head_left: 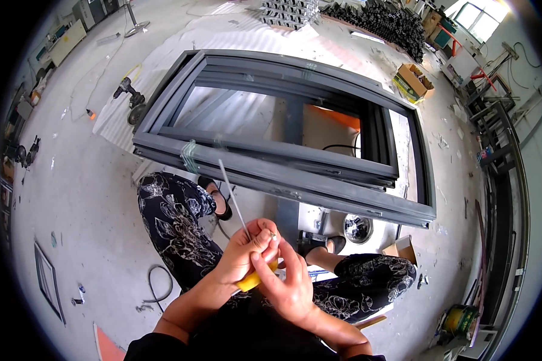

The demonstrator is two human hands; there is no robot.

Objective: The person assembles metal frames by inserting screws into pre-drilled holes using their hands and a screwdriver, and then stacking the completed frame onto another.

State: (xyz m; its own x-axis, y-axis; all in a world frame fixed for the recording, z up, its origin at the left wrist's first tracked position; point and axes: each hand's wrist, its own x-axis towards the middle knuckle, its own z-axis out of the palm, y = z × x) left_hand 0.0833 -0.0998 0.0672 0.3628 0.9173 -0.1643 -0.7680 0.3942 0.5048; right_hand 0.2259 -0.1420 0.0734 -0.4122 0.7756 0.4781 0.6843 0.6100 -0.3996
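Above my lap both hands meet, fingertips close together. My left hand (247, 253) is closed around a thin pale rod (232, 195), which sticks up toward the frames. A tiny shiny piece (273, 236) shows at its thumb and fingertips. My right hand (288, 281) is bent in against the left, thumb and index finger curled near that piece. A yellow handle-like object (250, 281) lies between the hands, passing behind the right thumb; which hand bears it cannot be made out. In front of my knees lie stacked dark grey window frames (271, 161), with clear film wrapped around one bar.
A cordless drill (128, 90) stands left of the frames. A round metal bowl of small parts (358, 228) sits by my right foot, near an open carton (402, 248). Another carton (414, 82) is at the far right. A black hose (158, 287) lies at left.
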